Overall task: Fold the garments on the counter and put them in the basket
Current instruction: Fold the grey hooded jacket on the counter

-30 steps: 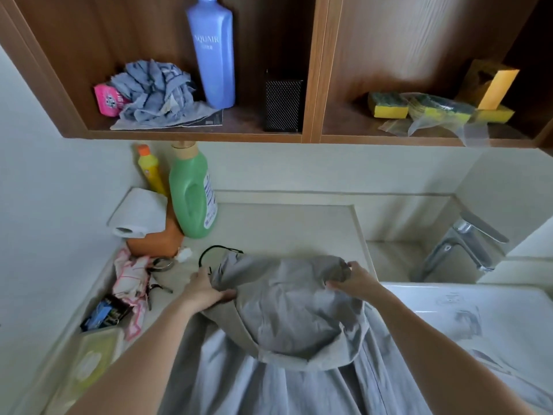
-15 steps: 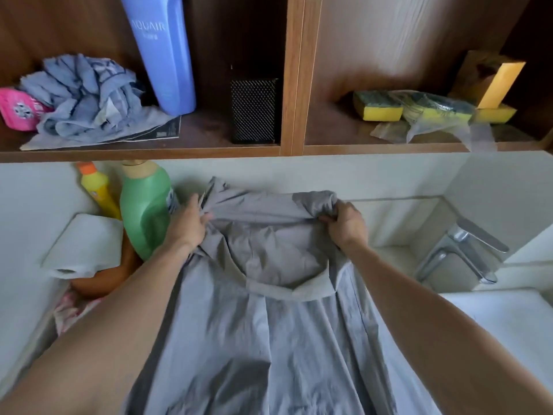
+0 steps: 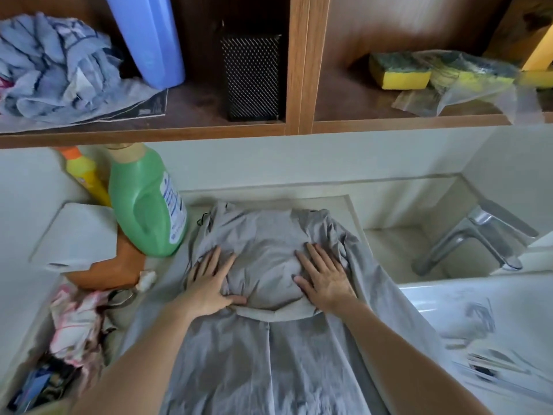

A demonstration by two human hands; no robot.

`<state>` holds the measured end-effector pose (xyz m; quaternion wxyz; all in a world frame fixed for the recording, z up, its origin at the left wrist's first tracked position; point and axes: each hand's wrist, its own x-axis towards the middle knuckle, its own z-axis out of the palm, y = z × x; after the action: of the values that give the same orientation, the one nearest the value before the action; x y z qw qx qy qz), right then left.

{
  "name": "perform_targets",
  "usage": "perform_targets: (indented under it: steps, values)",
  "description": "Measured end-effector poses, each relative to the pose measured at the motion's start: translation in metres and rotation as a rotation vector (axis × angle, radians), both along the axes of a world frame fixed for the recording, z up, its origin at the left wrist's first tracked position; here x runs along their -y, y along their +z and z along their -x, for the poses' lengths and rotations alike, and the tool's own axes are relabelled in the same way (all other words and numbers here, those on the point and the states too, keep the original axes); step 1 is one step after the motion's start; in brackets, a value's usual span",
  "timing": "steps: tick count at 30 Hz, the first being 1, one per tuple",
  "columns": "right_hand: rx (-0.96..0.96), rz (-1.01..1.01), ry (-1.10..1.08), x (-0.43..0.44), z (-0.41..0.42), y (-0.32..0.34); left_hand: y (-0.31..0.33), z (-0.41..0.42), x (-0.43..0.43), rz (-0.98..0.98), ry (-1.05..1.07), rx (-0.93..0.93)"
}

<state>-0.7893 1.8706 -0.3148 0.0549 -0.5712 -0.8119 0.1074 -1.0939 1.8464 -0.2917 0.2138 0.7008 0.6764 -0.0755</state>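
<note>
A grey garment (image 3: 269, 339) lies spread on the bench (image 3: 167, 274) at the centre of the frame, its lower part running off the bottom edge. Both hands press flat on its upper part with fingers straight, the left hand (image 3: 209, 283) left of centre, the right hand (image 3: 323, 280) right of centre. A green bottle (image 3: 146, 205) stands just beside the garment's upper left corner.
</note>
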Motion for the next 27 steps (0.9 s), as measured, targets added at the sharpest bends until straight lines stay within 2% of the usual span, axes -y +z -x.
perform_targets:
  steps: [5,7,8,9,11,12,13,15,17,20,23,25,27]
  values:
    - [0.034,-0.036,-0.117,-0.011,-0.002,-0.002,0.008,0.002,0.0,0.102,-0.024,-0.053]
    - [0.077,0.014,-0.191,-0.017,0.012,0.012,0.027,-0.001,-0.009,0.19,-0.022,-0.101]
    - [0.064,0.01,-0.224,-0.021,0.024,0.021,0.036,-0.004,-0.017,0.169,-0.008,-0.105]
    - [0.015,-0.029,-0.218,-0.028,0.041,0.03,0.046,-0.008,-0.028,0.03,0.013,-0.075]
    - [-0.11,-0.117,-0.092,-0.037,0.082,0.043,0.056,-0.019,-0.052,-0.472,0.029,0.024]
    - [-0.127,-0.13,-0.012,-0.039,0.103,0.046,0.055,-0.025,-0.061,-0.638,0.018,0.024]
    - [-0.112,-0.117,0.044,-0.041,0.117,0.042,0.049,-0.028,-0.069,-0.69,0.003,0.005]
    - [-0.01,-0.064,0.056,-0.049,0.122,0.029,0.022,-0.023,-0.07,-0.554,-0.009,-0.111]
    - [0.021,-0.064,-0.077,-0.066,0.092,0.017,-0.011,-0.005,-0.061,-0.436,0.041,-0.205]
    - [0.082,0.009,-0.323,-0.091,0.026,0.002,-0.033,0.013,-0.058,-0.394,0.11,-0.222]
    - [0.154,0.182,-0.505,-0.106,-0.017,0.006,-0.034,0.006,-0.06,-0.371,0.116,-0.214]
    - [0.175,0.22,-0.521,-0.111,-0.019,0.014,-0.027,0.008,-0.064,-0.309,0.103,-0.212]
    - [0.219,0.122,-0.433,-0.103,-0.002,0.023,-0.015,0.009,-0.068,-0.157,0.092,-0.214]
